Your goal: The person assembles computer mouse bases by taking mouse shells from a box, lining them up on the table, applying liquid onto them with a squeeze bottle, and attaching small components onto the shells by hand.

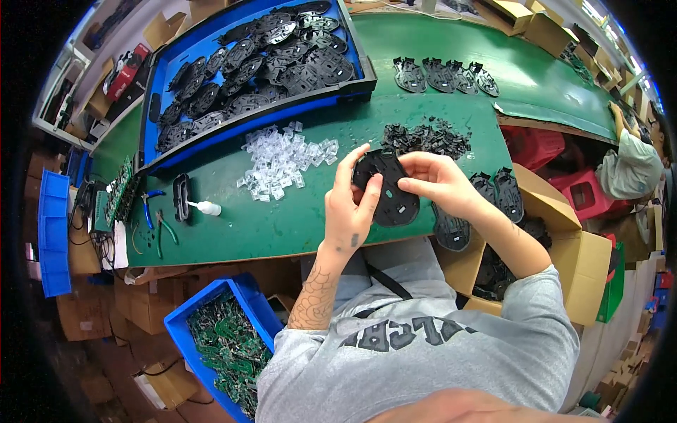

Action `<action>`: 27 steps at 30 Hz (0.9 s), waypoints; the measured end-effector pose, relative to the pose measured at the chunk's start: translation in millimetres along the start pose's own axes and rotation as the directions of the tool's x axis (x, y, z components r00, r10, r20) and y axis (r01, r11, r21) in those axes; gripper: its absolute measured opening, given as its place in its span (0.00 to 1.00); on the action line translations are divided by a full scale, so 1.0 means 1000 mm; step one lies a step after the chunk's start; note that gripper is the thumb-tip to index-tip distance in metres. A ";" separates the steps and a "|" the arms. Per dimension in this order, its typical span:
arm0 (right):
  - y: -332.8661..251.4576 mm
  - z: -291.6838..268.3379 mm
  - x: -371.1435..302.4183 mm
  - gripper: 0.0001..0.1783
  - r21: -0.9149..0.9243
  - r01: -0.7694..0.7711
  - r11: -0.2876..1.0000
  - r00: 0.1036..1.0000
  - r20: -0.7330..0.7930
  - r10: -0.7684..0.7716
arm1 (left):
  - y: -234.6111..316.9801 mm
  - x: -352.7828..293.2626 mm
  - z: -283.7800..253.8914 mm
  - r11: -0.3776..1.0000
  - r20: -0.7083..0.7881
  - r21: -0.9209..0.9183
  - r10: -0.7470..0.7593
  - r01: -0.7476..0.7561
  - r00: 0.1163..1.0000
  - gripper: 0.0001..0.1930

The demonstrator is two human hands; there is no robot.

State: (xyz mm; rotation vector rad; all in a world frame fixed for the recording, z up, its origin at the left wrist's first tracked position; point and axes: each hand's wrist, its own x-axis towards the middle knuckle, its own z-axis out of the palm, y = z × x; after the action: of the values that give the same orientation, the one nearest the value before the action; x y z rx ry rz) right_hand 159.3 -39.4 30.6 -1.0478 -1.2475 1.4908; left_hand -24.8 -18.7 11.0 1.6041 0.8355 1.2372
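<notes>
Just above the near edge of the bench I hold a black plastic mouse base (396, 199) between both hands. My left hand (350, 201) grips its left side, with the thumb on its face and the fingers behind. My right hand (444, 182) is closed on its upper right edge with thumb and fingers. Whether a small part sits between the fingertips I cannot make out. Beyond the hands lies a heap of small black plastic parts (441, 137). Clear plastic lenses (285, 158) are piled to the left. More mouse bases (453, 231) lie beside my right forearm.
A blue tray (243, 116) full of black bases stands at the far left. Pliers (166, 233) and a white bottle (209, 208) lie left. Several bases (441, 75) stand in a row behind. A blue bin (176, 335) of circuit boards and a carton (589, 264) flank me.
</notes>
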 end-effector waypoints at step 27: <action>0.024 -0.128 0.218 0.14 -0.912 -0.329 0.246 0.798 -0.408 -0.444 | -0.006 -0.032 0.061 0.799 0.404 0.319 0.372 -0.510 0.836 0.14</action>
State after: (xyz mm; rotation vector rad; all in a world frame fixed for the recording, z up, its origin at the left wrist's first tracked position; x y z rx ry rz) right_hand 228.8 199.4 -22.6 -2.0491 -1.6599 -0.0666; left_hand 25.9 -61.3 -10.3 2.3893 0.5378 1.1015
